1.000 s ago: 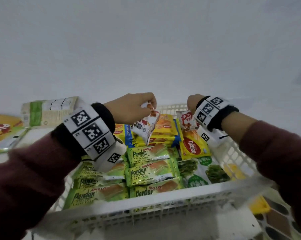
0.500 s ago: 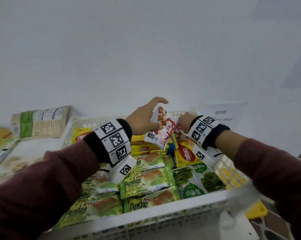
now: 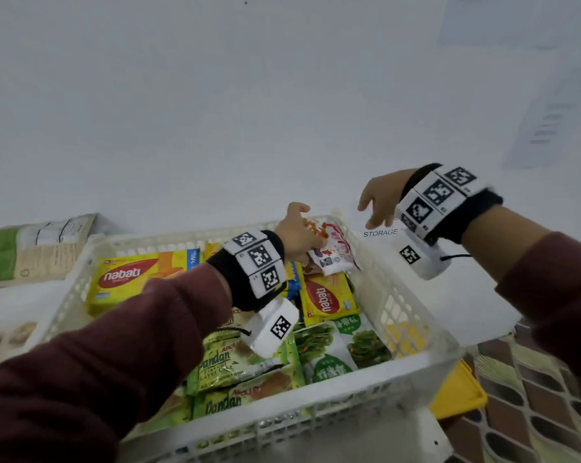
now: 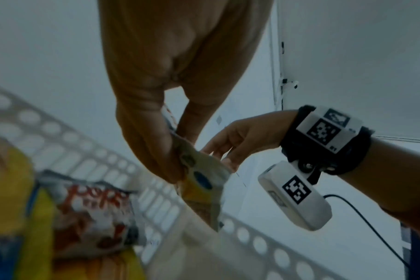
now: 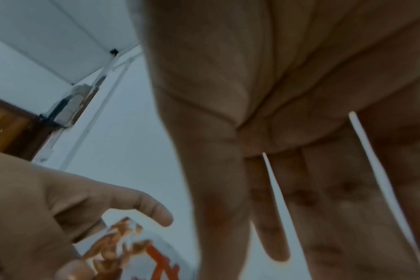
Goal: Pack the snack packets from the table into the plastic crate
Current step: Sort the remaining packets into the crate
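A white plastic crate [image 3: 412, 332] holds several packets: yellow Nabati ones [image 3: 132, 279], green Pandan cakes [image 3: 235, 365] and a green vegetable snack [image 3: 332, 349]. My left hand [image 3: 304, 235] reaches to the crate's far right corner and pinches a white-and-red snack packet [image 3: 329, 248] that lies over the packets there. In the left wrist view the thumb and fingers of that hand [image 4: 178, 166] pinch the packet's top edge [image 4: 204, 189]. A similar white-and-red packet [image 4: 91, 208] lies in the crate. My right hand [image 3: 372, 208] hovers above the table past the crate's right rim, fingers straight and empty.
A large green-and-beige bag [image 3: 32, 248] lies on the white table to the crate's left. A STORAGE label [image 3: 381, 233] sits on the table under the right hand. Something yellow [image 3: 459, 392] sticks out below the crate's right corner. A white wall stands behind.
My right hand has let go of the packet and lifted up and to the right, out of the crate. My left hand has carried the white-and-red packet to the crate's far right corner.
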`<state>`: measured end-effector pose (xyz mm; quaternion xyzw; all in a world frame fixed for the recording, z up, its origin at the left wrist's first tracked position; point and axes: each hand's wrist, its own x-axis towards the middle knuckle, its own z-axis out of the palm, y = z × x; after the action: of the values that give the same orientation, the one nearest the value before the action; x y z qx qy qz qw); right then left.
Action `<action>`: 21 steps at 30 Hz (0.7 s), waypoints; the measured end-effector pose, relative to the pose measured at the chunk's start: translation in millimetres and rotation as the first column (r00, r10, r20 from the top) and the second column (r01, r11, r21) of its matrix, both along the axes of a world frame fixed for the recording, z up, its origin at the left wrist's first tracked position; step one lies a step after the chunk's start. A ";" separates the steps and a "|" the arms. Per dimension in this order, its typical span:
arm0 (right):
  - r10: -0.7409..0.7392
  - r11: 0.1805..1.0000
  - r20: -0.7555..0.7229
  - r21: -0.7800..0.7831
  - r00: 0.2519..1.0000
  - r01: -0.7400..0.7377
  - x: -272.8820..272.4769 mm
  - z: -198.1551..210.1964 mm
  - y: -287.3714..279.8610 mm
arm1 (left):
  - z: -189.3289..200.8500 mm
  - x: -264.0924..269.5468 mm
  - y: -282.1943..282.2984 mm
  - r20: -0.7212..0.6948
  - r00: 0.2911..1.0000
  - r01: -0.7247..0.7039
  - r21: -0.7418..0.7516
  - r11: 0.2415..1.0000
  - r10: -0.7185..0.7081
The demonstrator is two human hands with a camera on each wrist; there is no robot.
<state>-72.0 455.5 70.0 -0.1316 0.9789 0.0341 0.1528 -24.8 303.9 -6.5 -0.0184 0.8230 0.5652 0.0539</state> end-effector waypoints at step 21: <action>0.064 0.998 0.123 -0.016 0.990 -0.062 12.6 -53.0 29.3 | -29.7 3.3 27.1 -0.021 0.981 0.137 -0.638 0.758 -0.195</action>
<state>-59.3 484.8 17.1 -0.1651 0.9631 0.0246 0.2112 -21.4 331.0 -36.3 0.0617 0.9649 0.2482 0.0590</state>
